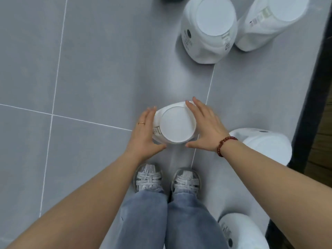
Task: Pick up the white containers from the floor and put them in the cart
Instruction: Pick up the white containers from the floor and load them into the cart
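Observation:
A white container [177, 125] with a round white lid stands on the grey tiled floor just ahead of my shoes. My left hand [146, 133] presses flat against its left side, and my right hand [203, 128] presses its right side, fingers spread. Together they clasp it. Two more white containers [209, 29] [273, 20] stand at the top right. Another white container [267, 144] sits behind my right wrist, and one more [240, 232] is at the bottom right. No cart is in view.
A dark vertical edge [312, 105] runs down the right side with wood-toned surface beyond it. My shoes [167, 180] and jeans fill the lower middle. Open tiled floor [71, 69] spreads to the left.

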Motion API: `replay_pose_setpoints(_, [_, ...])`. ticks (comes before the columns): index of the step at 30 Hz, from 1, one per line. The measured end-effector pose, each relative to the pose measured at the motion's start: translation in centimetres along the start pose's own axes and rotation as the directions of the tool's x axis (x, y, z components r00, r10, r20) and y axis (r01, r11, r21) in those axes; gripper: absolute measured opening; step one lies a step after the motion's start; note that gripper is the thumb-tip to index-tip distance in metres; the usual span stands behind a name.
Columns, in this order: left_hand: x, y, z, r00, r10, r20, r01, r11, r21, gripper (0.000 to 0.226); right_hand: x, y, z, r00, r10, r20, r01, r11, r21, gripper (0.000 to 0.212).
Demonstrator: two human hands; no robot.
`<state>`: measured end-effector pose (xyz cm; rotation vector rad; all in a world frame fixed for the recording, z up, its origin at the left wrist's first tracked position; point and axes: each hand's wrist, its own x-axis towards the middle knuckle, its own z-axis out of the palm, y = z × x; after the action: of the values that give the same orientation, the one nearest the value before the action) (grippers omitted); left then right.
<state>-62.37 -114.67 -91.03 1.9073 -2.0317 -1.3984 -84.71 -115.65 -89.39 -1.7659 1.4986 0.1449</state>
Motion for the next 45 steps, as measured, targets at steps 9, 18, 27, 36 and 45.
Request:
replay_pose_setpoints(9, [1.8, -2.1, 4.4, 0.995, -0.064, -0.076, 0.047, 0.979, -0.199, 0.13, 3.3, 3.0, 3.1, 0.98, -0.17, -0.101, 0.171, 0.985, 0.002, 0.119])
replay_pose_setpoints(18, [0.7, -1.0, 0.3, 1.0, -0.01, 0.01, 0.011, 0.992, -0.128, 0.13, 1.7, 0.8, 0.7, 0.985, -0.14, -0.1, 0.152, 0.98, 0.125, 0.12])
replay_pose_setpoints(27, [-4.5, 8.2, -14.3, 0.988, 0.148, 0.043, -0.146, 0.988, -0.056, 0.134, -4.6, -8.7, -14.8, 0.985, -0.15, -0.084, 0.157, 0.984, 0.087, 0.125])
replay_pose_setpoints(36, [-16.1, 23.2, -35.3, 0.952, 0.289, -0.096, -0.296, 0.953, -0.063, 0.122, -14.6, -24.1, -36.7, 0.96, -0.245, -0.132, 0.247, 0.969, 0.003, 0.122])
replay_pose_setpoints(45, [-29.5, 37.4, -55.4, 0.819, 0.507, -0.268, -0.501, 0.86, 0.098, 0.111, -27.3, -40.5, -55.1, 0.867, -0.377, -0.326, 0.418, 0.907, 0.061, 0.119])
